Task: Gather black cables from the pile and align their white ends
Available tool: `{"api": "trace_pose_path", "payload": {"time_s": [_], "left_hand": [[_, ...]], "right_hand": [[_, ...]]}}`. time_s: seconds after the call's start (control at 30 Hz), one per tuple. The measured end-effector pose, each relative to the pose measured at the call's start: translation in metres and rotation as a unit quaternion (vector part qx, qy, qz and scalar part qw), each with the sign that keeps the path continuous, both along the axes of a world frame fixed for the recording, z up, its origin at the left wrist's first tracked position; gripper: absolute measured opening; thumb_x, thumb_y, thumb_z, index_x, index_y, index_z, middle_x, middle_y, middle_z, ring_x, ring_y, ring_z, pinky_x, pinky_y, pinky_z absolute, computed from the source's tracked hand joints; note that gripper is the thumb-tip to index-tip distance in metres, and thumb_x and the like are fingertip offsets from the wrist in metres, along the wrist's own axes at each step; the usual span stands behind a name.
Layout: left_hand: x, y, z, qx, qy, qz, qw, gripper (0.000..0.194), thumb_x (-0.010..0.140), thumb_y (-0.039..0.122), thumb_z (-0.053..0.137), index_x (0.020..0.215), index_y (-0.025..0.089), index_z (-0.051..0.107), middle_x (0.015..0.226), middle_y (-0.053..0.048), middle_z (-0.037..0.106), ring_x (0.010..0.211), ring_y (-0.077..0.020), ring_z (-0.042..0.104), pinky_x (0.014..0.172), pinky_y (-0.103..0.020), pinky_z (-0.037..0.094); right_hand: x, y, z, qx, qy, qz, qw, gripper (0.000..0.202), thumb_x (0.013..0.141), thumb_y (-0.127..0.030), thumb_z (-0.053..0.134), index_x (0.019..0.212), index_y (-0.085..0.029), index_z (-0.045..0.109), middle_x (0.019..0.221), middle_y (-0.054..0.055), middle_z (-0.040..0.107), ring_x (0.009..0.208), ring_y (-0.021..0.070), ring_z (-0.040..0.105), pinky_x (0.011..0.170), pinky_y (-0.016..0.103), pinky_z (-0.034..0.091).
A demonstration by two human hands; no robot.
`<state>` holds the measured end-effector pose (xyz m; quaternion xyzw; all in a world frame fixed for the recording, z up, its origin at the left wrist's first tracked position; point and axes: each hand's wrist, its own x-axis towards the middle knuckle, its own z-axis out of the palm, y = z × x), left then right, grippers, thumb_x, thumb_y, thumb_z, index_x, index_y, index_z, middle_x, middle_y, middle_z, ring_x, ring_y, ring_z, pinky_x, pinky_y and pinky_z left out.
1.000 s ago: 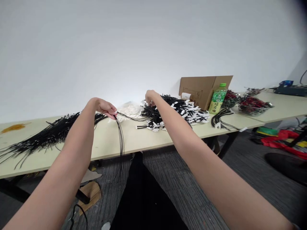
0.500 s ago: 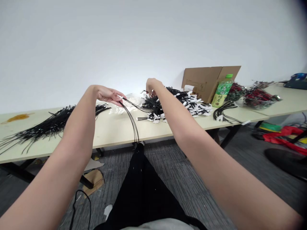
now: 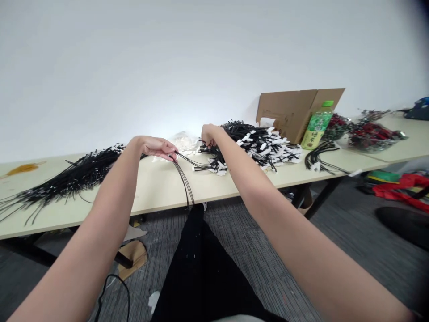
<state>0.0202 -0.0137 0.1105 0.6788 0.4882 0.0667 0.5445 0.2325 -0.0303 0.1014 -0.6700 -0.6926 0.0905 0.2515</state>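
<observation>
Thin black cables: below and right of the left fingers; likely light, springy; best gripped near ends.
Left fingers: pinching cables.
Right fingers: at cable pile; cannot tell if pinching.

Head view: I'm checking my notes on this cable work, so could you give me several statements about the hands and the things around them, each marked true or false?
1. The left hand holds thin black cables. True.
2. A bottle stands in front of the cardboard. True.
3. The right hand is touching the bottle. False: it is at the pile of white-tipped cables.
4. The bottle's cap is red. False: it is green.
5. An orange bundle lies near the table's left end. True.
</observation>
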Motion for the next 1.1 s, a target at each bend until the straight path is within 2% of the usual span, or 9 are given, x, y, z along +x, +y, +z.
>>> {"api": "trace_pose_path", "payload": {"time_s": [0.1,0.27,0.4,0.5,0.63,0.73,0.83,1.1], "left_hand": [[-0.009,0.016,-0.021,0.01,-0.066,0.037,0.997,0.006,0.07,0.016,0.063,0.072,0.01,0.062,0.073,-0.007,0.065,0.084,-0.0178,0.061,0.082,-0.024,0.046],[-0.018,0.039,-0.065,0.017,-0.16,0.08,0.984,0.007,0.078,0.015,0.054,0.076,0.011,0.058,0.071,-0.005,0.063,0.078,-0.0159,0.063,0.083,-0.027,0.048],[-0.022,0.046,-0.095,0.01,-0.211,0.112,0.971,0.008,0.08,0.015,0.05,0.075,0.012,0.055,0.065,-0.003,0.06,0.07,-0.0143,0.063,0.083,-0.03,0.049],[-0.026,0.043,-0.109,0.007,-0.242,0.133,0.961,0.008,0.082,0.018,0.049,0.079,0.013,0.054,0.064,-0.003,0.059,0.074,-0.0156,0.064,0.083,-0.031,0.049],[-0.029,0.034,-0.118,0.003,-0.274,0.157,0.949,0.011,0.083,0.021,0.046,0.082,0.013,0.053,0.061,-0.002,0.058,0.072,-0.016,0.064,0.079,-0.03,0.05],[-0.028,0.031,-0.121,0.007,-0.298,0.164,0.94,0.012,0.083,0.024,0.047,0.082,0.014,0.053,0.062,-0.003,0.058,0.068,-0.015,0.063,0.076,-0.03,0.051],[-0.025,0.029,-0.121,0.019,-0.314,0.171,0.934,0.011,0.082,0.026,0.051,0.08,0.015,0.054,0.062,-0.002,0.058,0.066,-0.0128,0.062,0.075,-0.028,0.051],[-0.024,0.023,-0.116,0.009,-0.294,0.16,0.942,0.016,0.076,0.029,0.058,0.08,0.014,0.06,0.062,-0.003,0.06,0.063,-0.0137,0.061,0.071,-0.028,0.051]], "right_hand": [[-0.016,0.016,-0.007,-0.037,-0.032,0.044,0.998,0.028,0.086,-0.03,0.049,0.108,-0.013,0.05,0.105,0.006,0.054,0.088,0.0158,0.055,0.075,0.035,0.048],[-0.049,0.046,-0.025,-0.072,-0.076,0.13,0.986,0.028,0.085,-0.031,0.049,0.106,-0.013,0.051,0.104,0.006,0.054,0.088,0.0169,0.056,0.074,0.034,0.049],[-0.062,0.061,-0.052,-0.081,-0.096,0.189,0.974,0.025,0.085,-0.03,0.05,0.102,-0.012,0.053,0.099,0.005,0.056,0.083,0.0144,0.057,0.07,0.031,0.049],[-0.061,0.063,-0.076,-0.058,-0.104,0.204,0.972,0.024,0.085,-0.03,0.05,0.098,-0.011,0.054,0.095,0.004,0.057,0.08,0.0138,0.057,0.069,0.03,0.049],[-0.061,0.056,-0.101,0.004,-0.109,0.199,0.974,0.02,0.084,-0.029,0.051,0.086,-0.011,0.057,0.084,0.001,0.058,0.074,0.0126,0.056,0.066,0.028,0.046],[-0.067,0.049,-0.112,0.052,-0.104,0.187,0.975,0.013,0.081,-0.013,0.046,0.075,-0.01,0.057,0.073,0.003,0.058,0.068,0.0117,0.052,0.062,0.023,0.038],[-0.072,0.044,-0.116,0.088,-0.097,0.177,0.976,0.017,0.074,-0.004,0.041,0.074,-0.011,0.057,0.075,0.007,0.059,0.069,0.0134,0.051,0.061,0.023,0.033],[-0.069,0.034,-0.111,0.14,-0.087,0.178,0.97,0.019,0.072,-0.003,0.04,0.079,-0.012,0.055,0.08,0.008,0.056,0.075,0.0161,0.051,0.067,0.024,0.033]]}}
